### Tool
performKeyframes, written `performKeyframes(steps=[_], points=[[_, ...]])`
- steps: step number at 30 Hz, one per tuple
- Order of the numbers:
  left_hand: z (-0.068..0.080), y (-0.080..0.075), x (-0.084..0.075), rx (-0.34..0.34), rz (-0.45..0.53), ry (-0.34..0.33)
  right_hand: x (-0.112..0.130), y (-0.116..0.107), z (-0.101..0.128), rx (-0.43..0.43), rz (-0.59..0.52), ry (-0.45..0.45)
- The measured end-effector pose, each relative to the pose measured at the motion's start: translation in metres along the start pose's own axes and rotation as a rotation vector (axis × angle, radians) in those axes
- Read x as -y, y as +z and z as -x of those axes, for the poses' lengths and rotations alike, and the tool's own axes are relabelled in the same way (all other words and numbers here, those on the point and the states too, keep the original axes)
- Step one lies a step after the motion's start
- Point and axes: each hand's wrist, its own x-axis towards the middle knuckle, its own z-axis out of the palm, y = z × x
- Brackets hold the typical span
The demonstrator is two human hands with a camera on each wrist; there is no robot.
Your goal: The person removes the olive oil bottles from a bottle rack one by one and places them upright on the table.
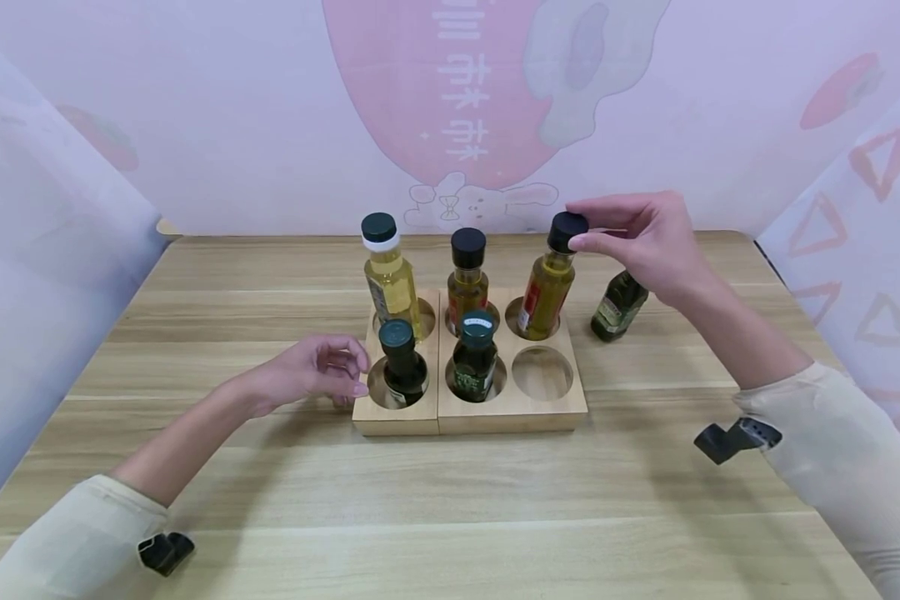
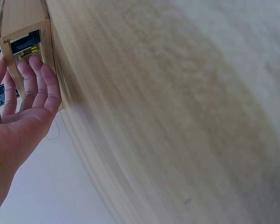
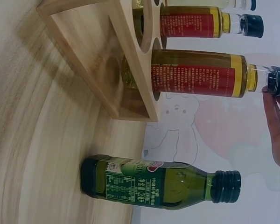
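Note:
My right hand (image 1: 648,246) pinches the black cap of an oil bottle (image 1: 546,292) with a red label. Slightly tilted, that bottle has its lower end in the back right hole of a wooden rack (image 1: 513,407). In the right wrist view the bottle (image 3: 196,74) sits higher than the red-labelled one beside it. My left hand (image 1: 315,372) is at the rack's left end, fingers loosely bent. In the left wrist view its fingertips are at the rack's open side (image 2: 31,42); whether they press on it I cannot tell.
Other rack holes hold a pale oil bottle (image 1: 392,275), a red-labelled bottle (image 1: 467,287) and two dark green bottles (image 1: 402,367). The front right hole (image 1: 542,373) holds no bottle. Another green bottle (image 1: 617,310) stands on the table right of the rack, beneath my right hand.

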Motion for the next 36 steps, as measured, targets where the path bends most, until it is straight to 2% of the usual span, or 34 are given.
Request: performKeyframes(steps=[5, 9, 28, 36], points=[[-0.001, 0.000, 0.001, -0.007, -0.002, -0.010, 0.004, -0.001, 0.000, -0.027, -0.121, -0.019], [-0.002, -0.001, 0.001, -0.007, 0.000, -0.019, 0.006, -0.003, 0.000, -0.041, -0.174, -0.035], [0.000, 0.000, 0.002, -0.010, -0.006, -0.020, 0.011, -0.005, 0.002, -0.092, -0.233, -0.092], [0.001, 0.000, 0.000, -0.009, -0.005, 0.004, 0.015, -0.006, 0.003, -0.120, -0.276, -0.115]])
